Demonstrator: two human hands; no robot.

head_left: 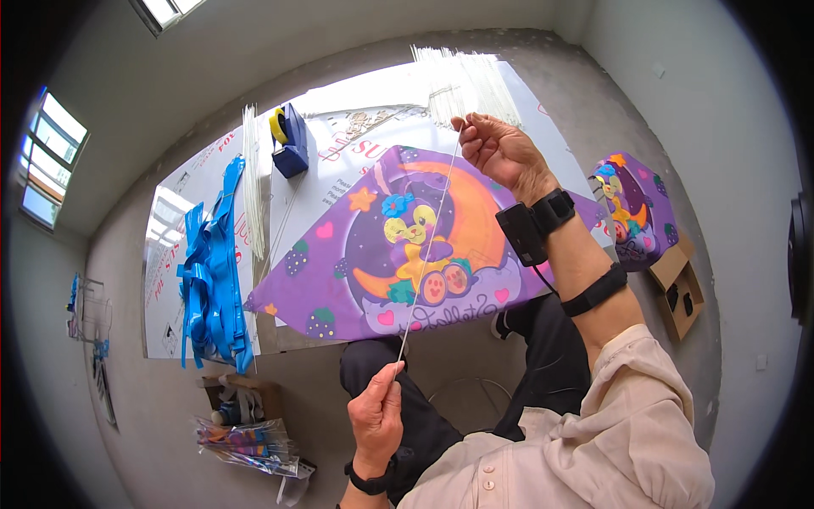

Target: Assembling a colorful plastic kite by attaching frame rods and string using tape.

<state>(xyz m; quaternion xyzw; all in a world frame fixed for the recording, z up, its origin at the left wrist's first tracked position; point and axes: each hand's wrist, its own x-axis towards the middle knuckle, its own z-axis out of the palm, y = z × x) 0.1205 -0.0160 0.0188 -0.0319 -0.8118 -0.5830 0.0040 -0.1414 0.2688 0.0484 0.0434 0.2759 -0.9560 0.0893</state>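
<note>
A thin white rod runs slantwise between my hands, above a purple kite sail. My left hand pinches its lower end, just off the table's near edge. Farther up, my right hand has its fingers closed at the rod's upper end, over the far part of the sail. The sail lies spread over the table, printed with a cartoon animal, an orange moon, hearts and berries. Its near edge overhangs toward my lap.
Blue plastic strips and a bundle of white rods lie at the table's left. Behind the sail are a blue tape dispenser and more rods. Another printed sail hangs at right above a cardboard box. Wrapped packets lie lower left.
</note>
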